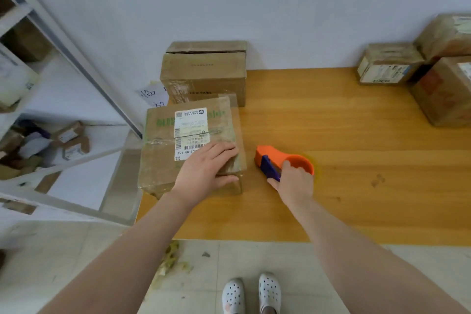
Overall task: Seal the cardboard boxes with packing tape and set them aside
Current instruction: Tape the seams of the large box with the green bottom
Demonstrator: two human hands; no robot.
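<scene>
orange tape dispenser (pixel 283 160), brown box (pixel 188 145)

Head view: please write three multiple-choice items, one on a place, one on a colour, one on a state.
1. Where is the tape dispenser relative to the labelled box? A on top of it; B on the table, to its right; C behind it.
2. What colour is the dispenser's body? A orange; B green; C white.
3. What does the left hand do? A hangs free; B holds the dispenser; C rests flat on the box top.
Answers: 1 B, it sits on the wood beside the box. 2 A, the shell is orange. 3 C, its fingers lie straight on the cardboard.
</scene>
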